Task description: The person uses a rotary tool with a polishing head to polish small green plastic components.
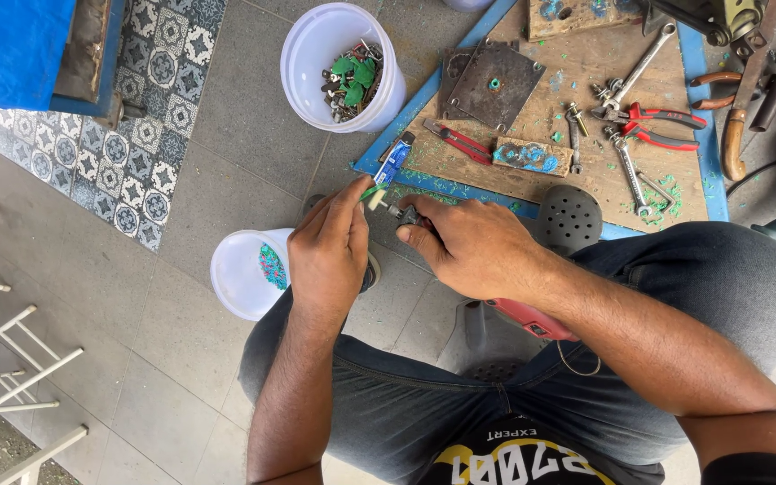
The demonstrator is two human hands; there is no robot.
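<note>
Head view, looking down over the lap of a seated person in jeans.

Left hand (327,256): fingers pinched together on a small green and white plug (374,194), held at the fingertips, just ahead of the knuckles.

Right hand (475,244): fingers closed on a dark metal bolt (403,214), its tip meeting the plug between the two hands.

Small white bucket (242,274): on the floor just beside the left hand's outer side, green bits inside.

Large white bucket (341,65): well ahead of the left hand, holding bolts and green plugs.

Wooden board (586,171): ahead of the right hand, blue-edged, scattered with green shavings. On it: red pliers (648,123), a red-handled cutter (456,141), spanners (635,69), a dark metal plate (494,85).

Red-handled tool (528,318): tucked under the right wrist, between the knees.

Patterned tiles (136,135): well beyond the left hand's outer side.
</note>
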